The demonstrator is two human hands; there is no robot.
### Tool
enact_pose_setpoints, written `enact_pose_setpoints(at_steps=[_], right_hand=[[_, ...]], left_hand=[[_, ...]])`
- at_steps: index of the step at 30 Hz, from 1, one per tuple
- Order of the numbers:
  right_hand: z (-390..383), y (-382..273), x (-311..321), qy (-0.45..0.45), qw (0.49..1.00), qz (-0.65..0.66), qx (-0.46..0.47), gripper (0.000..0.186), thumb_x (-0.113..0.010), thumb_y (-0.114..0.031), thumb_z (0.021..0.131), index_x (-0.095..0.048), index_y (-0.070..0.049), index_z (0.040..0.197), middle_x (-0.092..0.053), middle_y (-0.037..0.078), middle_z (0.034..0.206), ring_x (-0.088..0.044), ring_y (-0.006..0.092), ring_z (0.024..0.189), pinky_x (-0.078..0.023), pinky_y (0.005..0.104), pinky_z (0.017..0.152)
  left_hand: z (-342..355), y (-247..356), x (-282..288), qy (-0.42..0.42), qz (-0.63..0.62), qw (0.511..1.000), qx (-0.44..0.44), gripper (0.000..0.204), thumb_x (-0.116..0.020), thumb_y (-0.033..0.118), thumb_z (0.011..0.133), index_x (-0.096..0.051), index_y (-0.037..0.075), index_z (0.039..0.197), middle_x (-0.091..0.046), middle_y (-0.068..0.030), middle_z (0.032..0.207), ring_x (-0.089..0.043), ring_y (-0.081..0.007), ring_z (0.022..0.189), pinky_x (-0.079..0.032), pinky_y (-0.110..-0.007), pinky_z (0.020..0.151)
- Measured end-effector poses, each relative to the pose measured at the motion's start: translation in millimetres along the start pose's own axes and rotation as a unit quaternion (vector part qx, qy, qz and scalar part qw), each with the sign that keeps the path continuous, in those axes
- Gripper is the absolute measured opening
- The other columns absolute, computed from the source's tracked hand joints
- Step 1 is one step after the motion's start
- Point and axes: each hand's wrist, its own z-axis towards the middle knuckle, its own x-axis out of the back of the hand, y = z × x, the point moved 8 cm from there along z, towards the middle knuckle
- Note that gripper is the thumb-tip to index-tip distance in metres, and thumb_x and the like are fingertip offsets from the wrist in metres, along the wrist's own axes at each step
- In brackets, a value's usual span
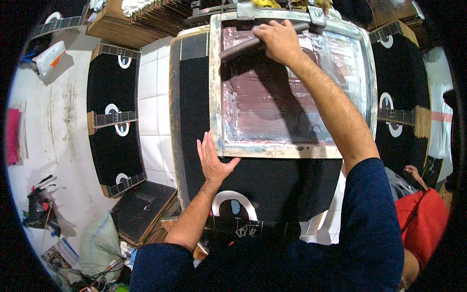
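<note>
A screen-printing frame (282, 152) with a pale, ink-stained wooden border lies over a black sheet (292, 177). Dark reddish ink (248, 92) is smeared across its mesh. Near the far edge, my right hand (279, 43) is closed round a long squeegee (239, 48), which slants over the mesh. My left hand (215, 160) rests by the frame's near left corner, fingers stretched along the side and thumb out along the near edge. Below it, a white ring with a blue centre (236, 207) is printed on the black sheet. My right arm's shadow falls on the mesh.
Black printed sheets (114, 80) lie to the left, with more (396, 73) to the right. Stacked brown boards (155, 17) stand at the back left. A dark board (141, 211) and a pale sack (99, 243) are at lower left. Another person in red (423, 219) is at right.
</note>
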Motion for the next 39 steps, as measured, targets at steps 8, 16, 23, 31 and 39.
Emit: enact_pose_setpoints(at_steps=[8,16,23,31,39], right_hand=[[-64.0,-30.5,27.0,0.040,0.998,0.031,0.041,0.016,-0.068,-0.018,0.088,-0.071,-0.020,0.104,-0.070,-0.002,0.103,-0.065,0.0201,0.107,-0.045,0.0428,0.089],[-85.6,-30.5,30.9,0.102,0.995,0.023,-0.006,0.028,-0.075,-0.012,0.076,-0.067,-0.018,0.102,-0.067,-0.001,0.102,-0.063,0.0218,0.103,-0.044,0.0432,0.089],[-56.0,-5.7,25.5,0.124,0.991,0.017,-0.050,0.027,-0.074,-0.012,0.077,-0.067,-0.019,0.102,-0.069,-0.002,0.104,-0.063,0.0208,0.104,-0.044,0.0436,0.088],[-52.4,54.0,17.5,0.100,0.975,-0.015,-0.197,0.016,-0.068,-0.019,0.088,-0.073,-0.019,0.103,-0.073,0.001,0.101,-0.067,0.0218,0.105,-0.044,0.0464,0.090],[-119.1,42.0,23.9,0.070,0.921,0.008,-0.383,0.024,-0.075,-0.016,0.082,-0.073,-0.017,0.106,-0.072,0.004,0.101,-0.066,0.0258,0.105,-0.044,0.0497,0.086]], left_hand=[[-1.7,-2.0,-4.1,-0.004,0.008,1.000,-0.015,0.124,-0.093,0.044,0.064,-0.027,-0.005,0.157,-0.036,-0.0274,0.160,-0.036,-0.0405,0.149,-0.023,-0.062,0.124],[-1.3,0.6,-3.0,0.002,0.011,1.000,-0.017,0.125,-0.093,0.042,0.064,-0.025,-0.005,0.158,-0.039,-0.0288,0.157,-0.038,-0.0423,0.147,-0.023,-0.061,0.124],[-0.7,0.4,-2.4,-0.006,0.002,1.000,0.003,0.124,-0.093,0.041,0.063,-0.027,-0.004,0.157,-0.038,-0.0279,0.158,-0.039,-0.0419,0.146,-0.024,-0.060,0.124],[-5.1,-2.2,-5.4,-0.006,0.033,0.999,0.003,0.121,-0.092,0.041,0.066,-0.027,-0.003,0.158,-0.037,-0.0259,0.159,-0.039,-0.0420,0.146,-0.024,-0.059,0.124],[-5.5,-4.2,-8.8,-0.006,0.031,0.999,-0.010,0.120,-0.091,0.039,0.067,-0.026,-0.004,0.158,-0.034,-0.0247,0.161,-0.034,-0.0440,0.148,-0.022,-0.058,0.125]])
